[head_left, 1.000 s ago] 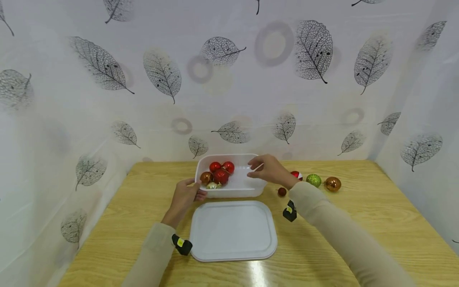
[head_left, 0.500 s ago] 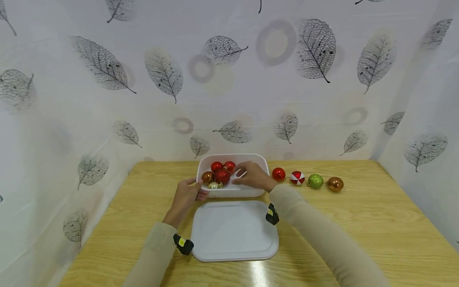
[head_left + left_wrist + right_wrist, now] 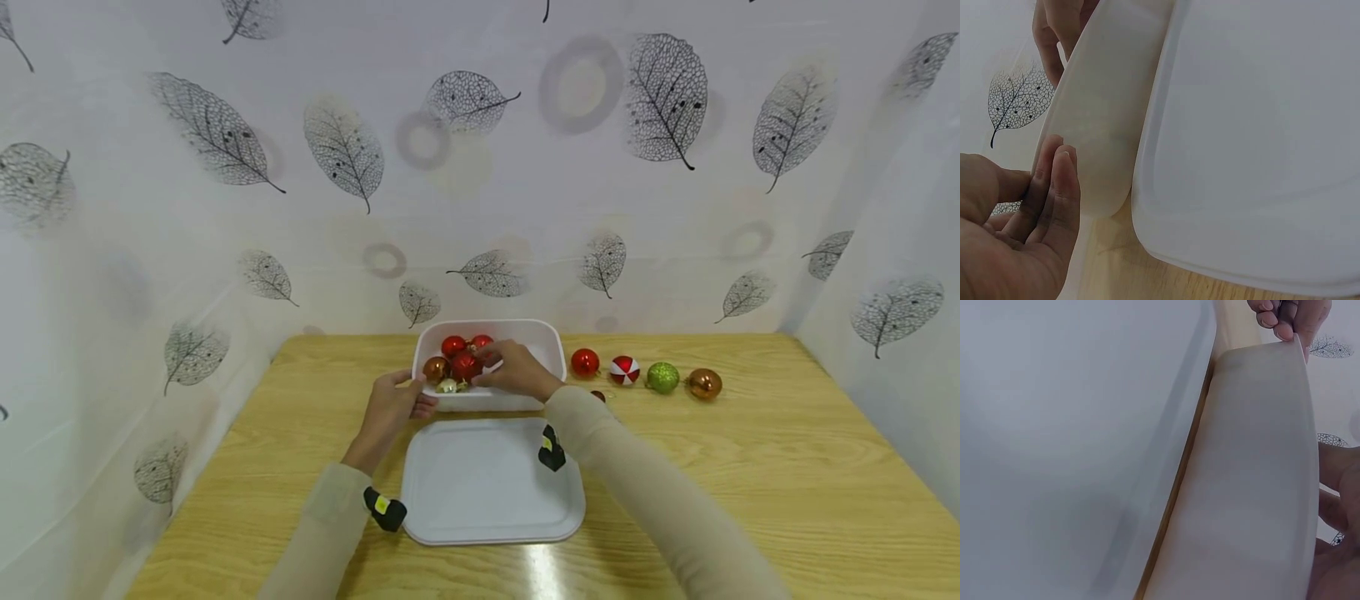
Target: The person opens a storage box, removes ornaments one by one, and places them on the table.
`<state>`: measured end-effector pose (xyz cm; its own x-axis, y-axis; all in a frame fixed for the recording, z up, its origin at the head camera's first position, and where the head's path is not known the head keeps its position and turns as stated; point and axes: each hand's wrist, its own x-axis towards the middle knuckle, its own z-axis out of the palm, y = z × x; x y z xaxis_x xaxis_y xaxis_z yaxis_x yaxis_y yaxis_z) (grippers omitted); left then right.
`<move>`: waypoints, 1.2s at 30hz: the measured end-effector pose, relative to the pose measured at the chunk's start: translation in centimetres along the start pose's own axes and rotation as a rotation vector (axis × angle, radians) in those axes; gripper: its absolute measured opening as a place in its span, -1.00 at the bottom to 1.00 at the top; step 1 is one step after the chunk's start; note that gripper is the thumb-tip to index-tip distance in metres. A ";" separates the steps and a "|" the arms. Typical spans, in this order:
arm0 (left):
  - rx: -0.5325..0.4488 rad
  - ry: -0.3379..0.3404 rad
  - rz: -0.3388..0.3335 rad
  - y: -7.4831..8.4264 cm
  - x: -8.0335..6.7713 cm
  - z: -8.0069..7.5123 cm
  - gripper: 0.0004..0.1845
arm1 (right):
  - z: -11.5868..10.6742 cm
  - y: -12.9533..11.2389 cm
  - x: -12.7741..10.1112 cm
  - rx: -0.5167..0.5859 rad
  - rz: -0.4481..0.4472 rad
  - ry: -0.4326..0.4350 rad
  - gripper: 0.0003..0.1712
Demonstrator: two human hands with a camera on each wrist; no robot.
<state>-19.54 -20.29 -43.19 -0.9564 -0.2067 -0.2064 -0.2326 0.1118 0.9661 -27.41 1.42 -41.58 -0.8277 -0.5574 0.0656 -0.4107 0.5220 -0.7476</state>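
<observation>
A white plastic box stands at the back of the table with several Christmas baubles at its left end: shiny red, copper, pale gold and a larger red glitter bauble. My left hand pinches the box rim at the front left corner, thumb inside and fingers under the outer wall. My right hand reaches over the front rim into the box, thumb and forefinger spread at the right side of the red glitter bauble. In the right wrist view, the box wall hides the fingertips of the right hand.
The box's white lid lies flat in front of it. To the right, a row holds a red bauble, a red-and-white one, a green glitter one and a copper one. A small dark red bauble shows behind the right sleeve.
My right hand has moved left from the box's right end to the red glitter bauble. The red bauble right of the box has come into sight. My left hand stays at the rim.
</observation>
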 end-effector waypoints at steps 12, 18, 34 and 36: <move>-0.019 -0.010 0.018 0.1 -0.2 -0.1 -0.56 | 0.7 0.2 1.1 0.000 0.017 0.020 -0.41; -0.018 -0.010 0.014 0.1 -0.1 -0.1 -0.54 | 1.3 0.2 1.9 -0.029 0.044 0.028 -0.42; -0.024 -0.012 0.026 0.0 -0.1 -0.1 -0.55 | 1.9 0.2 2.5 -0.040 0.067 0.066 -0.47; -0.017 -0.011 0.023 0.0 -0.1 -0.1 -0.54 | 1.8 0.3 2.5 -0.046 0.070 0.065 -0.47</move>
<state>-19.41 -20.35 -43.13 -0.9634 -0.1932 -0.1860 -0.2079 0.0995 0.9731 -28.91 -0.97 -42.78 -0.8777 -0.4757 0.0582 -0.3667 0.5884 -0.7207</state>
